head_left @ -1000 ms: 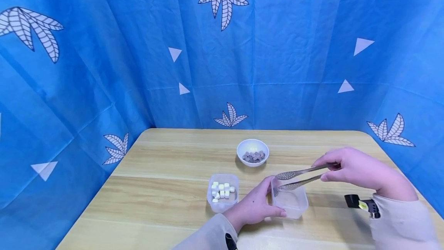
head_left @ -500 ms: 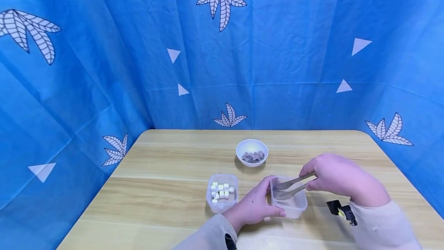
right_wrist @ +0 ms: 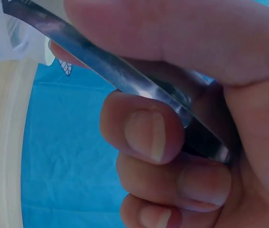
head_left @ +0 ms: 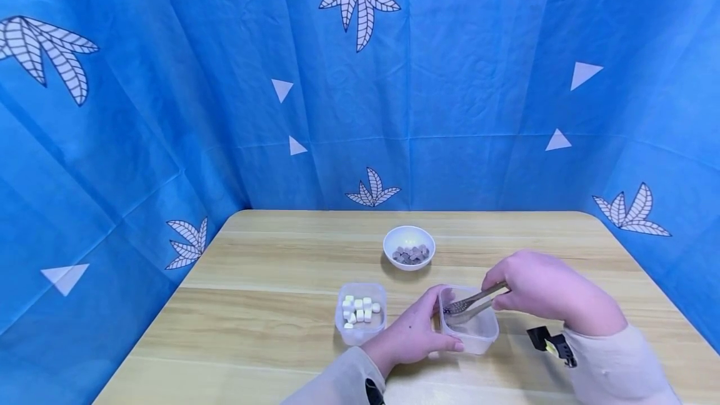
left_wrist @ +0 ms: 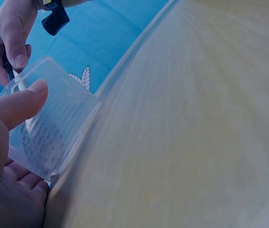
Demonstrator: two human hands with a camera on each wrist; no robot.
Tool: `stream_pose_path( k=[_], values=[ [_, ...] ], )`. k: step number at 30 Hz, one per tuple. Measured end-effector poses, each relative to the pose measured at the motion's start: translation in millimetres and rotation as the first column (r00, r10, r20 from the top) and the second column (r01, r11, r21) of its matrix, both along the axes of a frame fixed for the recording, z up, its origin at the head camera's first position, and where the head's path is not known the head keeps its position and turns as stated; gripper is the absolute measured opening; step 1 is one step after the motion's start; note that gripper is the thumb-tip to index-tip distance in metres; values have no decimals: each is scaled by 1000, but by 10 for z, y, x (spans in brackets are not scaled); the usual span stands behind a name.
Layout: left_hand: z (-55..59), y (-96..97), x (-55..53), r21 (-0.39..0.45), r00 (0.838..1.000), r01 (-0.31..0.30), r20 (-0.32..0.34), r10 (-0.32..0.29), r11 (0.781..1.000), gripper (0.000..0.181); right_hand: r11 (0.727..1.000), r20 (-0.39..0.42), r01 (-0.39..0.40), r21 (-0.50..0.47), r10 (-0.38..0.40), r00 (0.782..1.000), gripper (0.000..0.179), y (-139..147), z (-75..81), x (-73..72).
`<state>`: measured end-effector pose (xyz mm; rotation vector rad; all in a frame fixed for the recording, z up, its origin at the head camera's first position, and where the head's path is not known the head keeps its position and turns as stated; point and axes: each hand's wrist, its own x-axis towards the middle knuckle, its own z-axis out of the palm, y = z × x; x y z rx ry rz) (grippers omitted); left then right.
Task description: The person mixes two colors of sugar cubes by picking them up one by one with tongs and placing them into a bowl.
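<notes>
My left hand (head_left: pixel 413 330) holds a clear plastic container (head_left: pixel 478 341) steady on the table, thumb along its near side and fingers at its left. In the left wrist view the thumb (left_wrist: pixel 23 105) presses the container's wall (left_wrist: pixel 72 99). Metal tongs (head_left: pixel 478 295) with perforated tips are gripped in my right hand (head_left: pixel 534 286). Their tips reach down inside the container at its left side and stand close together. Whether anything lies between them cannot be made out. The right wrist view shows fingers curled round the tongs' shiny handle (right_wrist: pixel 110 66).
A second clear container (head_left: pixel 362 333) with several small white cubes (head_left: pixel 360 311) stands left of my left hand. Behind, a white bowl (head_left: pixel 409 233) holds several greyish-purple cubes (head_left: pixel 410 255). A blue patterned curtain (head_left: pixel 472 80) hangs beyond the wooden table (head_left: pixel 253 305).
My right hand has moved left and lowered the tongs deeper into the container. The tongs' tips have drawn closer together. My left hand keeps its hold in place.
</notes>
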<state>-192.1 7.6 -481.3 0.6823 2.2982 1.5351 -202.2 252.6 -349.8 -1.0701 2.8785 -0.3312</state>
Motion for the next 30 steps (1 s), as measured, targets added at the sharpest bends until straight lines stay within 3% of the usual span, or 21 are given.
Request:
stream_pose_path(
  k=[14, 22, 30],
  values=[
    [36, 8, 12, 8, 1000, 19, -18, -18, 1000, 91, 997, -18, -2, -79, 1, 1000, 16, 249, 176, 77],
    [55, -5, 40, -17, 1000, -19, -5, 19, 1000, 92, 993, -156, 60, -101, -75, 985, 20, 271, 233, 98],
    [40, -11, 36, -9, 1000, -15, -5, 15, 1000, 87, 986, -300, 66, -154, -110, 947, 26, 163, 95, -57]
  ],
)
